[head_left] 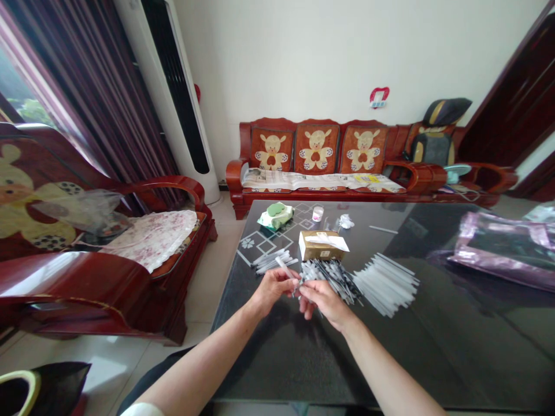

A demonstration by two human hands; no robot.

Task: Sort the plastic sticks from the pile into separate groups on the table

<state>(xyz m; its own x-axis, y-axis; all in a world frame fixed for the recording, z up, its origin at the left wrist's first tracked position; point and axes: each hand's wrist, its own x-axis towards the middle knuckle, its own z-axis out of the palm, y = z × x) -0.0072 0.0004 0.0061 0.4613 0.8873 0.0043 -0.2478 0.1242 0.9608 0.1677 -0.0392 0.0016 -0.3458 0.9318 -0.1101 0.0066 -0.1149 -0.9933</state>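
My left hand (272, 290) is closed around a slim whitish tube (282, 266) that tilts up and to the left. Close against it, my right hand (326, 300) has its thumb and finger pinched near the tube's lower end; whatever lies in that pinch is too small to make out. Just beyond my hands lies a heap of thin black and white sticks (333, 277). A spread of whitish tubes (385, 284) rests to its right, and a smaller pile of thin pale pieces (273, 262) is on the left.
Behind the heap stands a gold tissue box (323, 252) on the dark glossy table (416, 358). A green wipes pack (276, 216), a small white tub (318, 214) and crumpled tissue (346, 221) sit farther back. A purple clear bag (498, 254) lies at the right.
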